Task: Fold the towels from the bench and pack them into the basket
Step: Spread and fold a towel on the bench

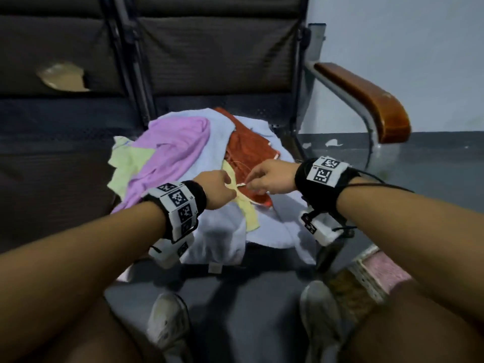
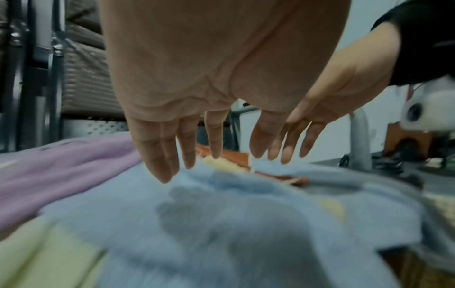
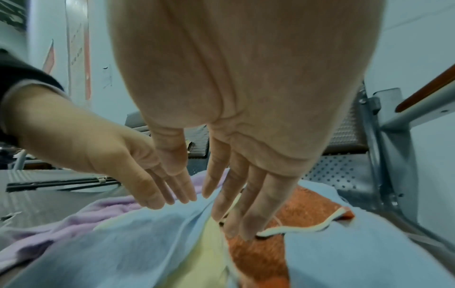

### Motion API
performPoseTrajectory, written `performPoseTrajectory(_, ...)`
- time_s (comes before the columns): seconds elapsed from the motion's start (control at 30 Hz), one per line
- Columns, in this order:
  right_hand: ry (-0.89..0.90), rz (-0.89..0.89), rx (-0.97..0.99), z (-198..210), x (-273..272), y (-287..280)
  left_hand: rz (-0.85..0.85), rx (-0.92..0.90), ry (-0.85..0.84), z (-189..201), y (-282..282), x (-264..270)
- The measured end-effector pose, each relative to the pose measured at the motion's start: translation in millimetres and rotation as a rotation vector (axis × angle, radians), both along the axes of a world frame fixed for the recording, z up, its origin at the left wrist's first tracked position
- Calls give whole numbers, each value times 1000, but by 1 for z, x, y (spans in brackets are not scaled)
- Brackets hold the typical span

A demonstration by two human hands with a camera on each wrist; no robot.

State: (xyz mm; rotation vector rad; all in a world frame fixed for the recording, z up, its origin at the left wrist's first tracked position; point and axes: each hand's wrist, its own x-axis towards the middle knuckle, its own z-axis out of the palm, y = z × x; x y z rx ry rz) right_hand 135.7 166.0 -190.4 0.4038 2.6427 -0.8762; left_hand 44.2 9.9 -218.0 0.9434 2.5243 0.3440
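- Both shoes (image 1: 167, 326) stand nearest, on the grey floor in front of the pile.
- Basket (image 1: 366, 273): only a woven corner shows low on my right beside the seat, with something pink in it. I cannot tell how full it is.
- Pale blue towel (image 1: 225, 239) lies lowest in the heap and hangs over the front edge of the surface (image 1: 65, 163).
- Left hand (image 1: 217, 188) and right hand (image 1: 267, 179) meet over the middle of the pile. In the wrist views the fingers of both reach down almost straight. In the head view the tips come together at a pale edge where the yellow towel (image 1: 248, 213) meets the orange towel (image 1: 251, 150). I cannot tell whether either hand has that edge pinched.
- Purple towel (image 1: 170, 153) lies left of the hands over a pale green towel (image 1: 128, 163).
- Risk, as I judge it: the cloths overlap, so lifting one could drag its neighbours. The overhanging blue towel could then slide to the floor.
- A loose thread shows on the orange towel and could snag a finger.
- Armrest (image 1: 366, 100), wooden on a metal tube, bounds the seat on my right. It stands between pile and basket, so I would carry around it.
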Motion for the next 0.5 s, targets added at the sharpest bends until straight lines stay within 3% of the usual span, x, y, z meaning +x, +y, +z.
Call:
performPoseTrajectory(0.2, -32, 51, 7, -47, -16, -14, 73, -175, 114, -48, -23, -18)
performPoseTrajectory(0.4, 15, -14, -65, -57, -42, -12, 114, -88, 199, -49, -16, -27)
performPoseTrajectory(0.5, -3, -115, -198, -60, -58, -17, 187, 127, 124, -44, -8, -26)
